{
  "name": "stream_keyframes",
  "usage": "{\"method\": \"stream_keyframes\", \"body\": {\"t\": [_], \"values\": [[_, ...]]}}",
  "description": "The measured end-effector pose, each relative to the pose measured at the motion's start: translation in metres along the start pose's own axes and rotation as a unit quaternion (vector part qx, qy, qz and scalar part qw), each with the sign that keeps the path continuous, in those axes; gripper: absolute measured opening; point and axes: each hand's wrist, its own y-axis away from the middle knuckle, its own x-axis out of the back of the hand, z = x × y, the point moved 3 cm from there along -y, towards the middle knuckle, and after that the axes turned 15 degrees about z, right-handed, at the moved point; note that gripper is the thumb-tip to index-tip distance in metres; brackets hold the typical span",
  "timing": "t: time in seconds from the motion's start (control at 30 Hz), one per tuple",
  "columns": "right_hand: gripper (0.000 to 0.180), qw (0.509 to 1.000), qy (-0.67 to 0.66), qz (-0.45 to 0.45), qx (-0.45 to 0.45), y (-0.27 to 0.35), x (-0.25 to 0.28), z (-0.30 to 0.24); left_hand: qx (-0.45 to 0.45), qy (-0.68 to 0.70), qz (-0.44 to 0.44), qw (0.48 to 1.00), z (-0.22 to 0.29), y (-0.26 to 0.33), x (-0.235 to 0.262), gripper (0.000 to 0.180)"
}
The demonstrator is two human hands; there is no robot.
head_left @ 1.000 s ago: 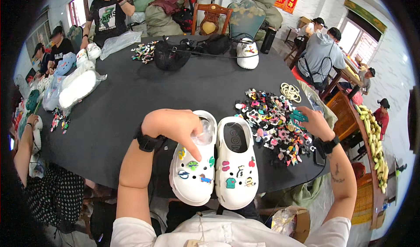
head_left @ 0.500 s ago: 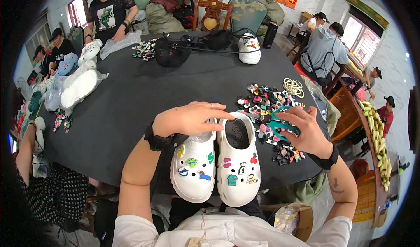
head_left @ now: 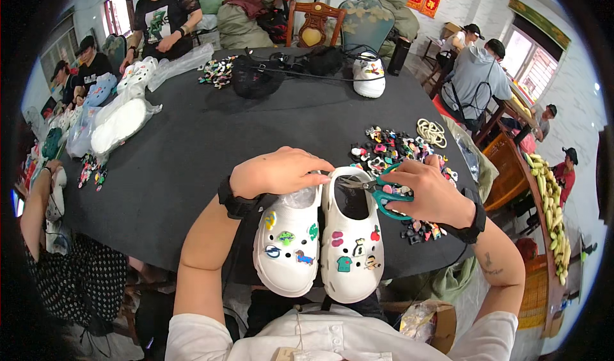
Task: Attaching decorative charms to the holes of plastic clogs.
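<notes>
Two white clogs (head_left: 320,239) studded with small coloured charms lie side by side at the near edge of the black table (head_left: 211,137). My left hand (head_left: 278,171) rests over the heel opening of the left clog, where clear plastic stuffing shows. My right hand (head_left: 428,191) holds teal-handled scissors (head_left: 377,189), their blades pointing left over the opening of the right clog, close to my left fingertips.
A heap of loose coloured charms (head_left: 396,153) and some pale rings (head_left: 432,131) lie right of the clogs. Bagged white clogs (head_left: 118,121), a dark bag (head_left: 256,76) and another white clog (head_left: 369,73) sit farther back. Other people sit around the table and at the right.
My right hand has left the charm heap and picked up the scissors, bringing them over the right clog. My left hand has stayed on the left clog's opening.
</notes>
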Motion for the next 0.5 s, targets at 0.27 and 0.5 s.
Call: {"method": "stream_keyframes", "body": {"t": [0.27, 0.5], "values": [[0.035, 0.999, 0.003, -0.044, 0.002, 0.0021, -0.0055, 0.0042, 0.011, -0.017, 0.0, 1.0, -0.0009, 0.0013, -0.0015, 0.04], [0.03, 0.999, -0.033, -0.011, -0.007, 0.0074, 0.003, 0.001, 0.033, -0.006, -0.013, 0.999, 0.0, 0.0023, 0.0007, 0.039]]}}
